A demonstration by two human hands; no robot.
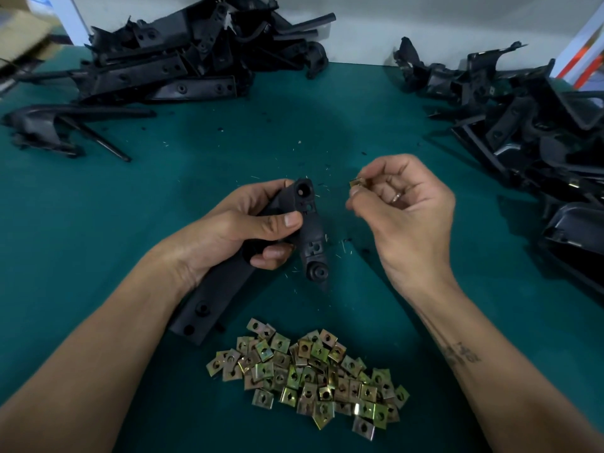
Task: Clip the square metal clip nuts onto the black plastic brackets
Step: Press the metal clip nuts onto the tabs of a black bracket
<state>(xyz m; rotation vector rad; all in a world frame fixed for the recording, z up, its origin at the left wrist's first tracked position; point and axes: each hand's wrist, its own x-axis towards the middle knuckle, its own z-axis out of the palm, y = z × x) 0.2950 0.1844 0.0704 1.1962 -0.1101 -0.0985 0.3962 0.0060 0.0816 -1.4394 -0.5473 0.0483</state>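
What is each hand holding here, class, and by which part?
The left hand grips a black plastic bracket around its middle. The right hand pinches one square metal clip nut by its edges between thumb and fingertips.

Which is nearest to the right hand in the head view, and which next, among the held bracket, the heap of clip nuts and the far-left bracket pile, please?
From the right hand:
1. Held bracket, just to its left, gripped by the left hand.
2. Heap of clip nuts, below it, at the near edge of the table.
3. Far-left bracket pile, at the back left of the table.
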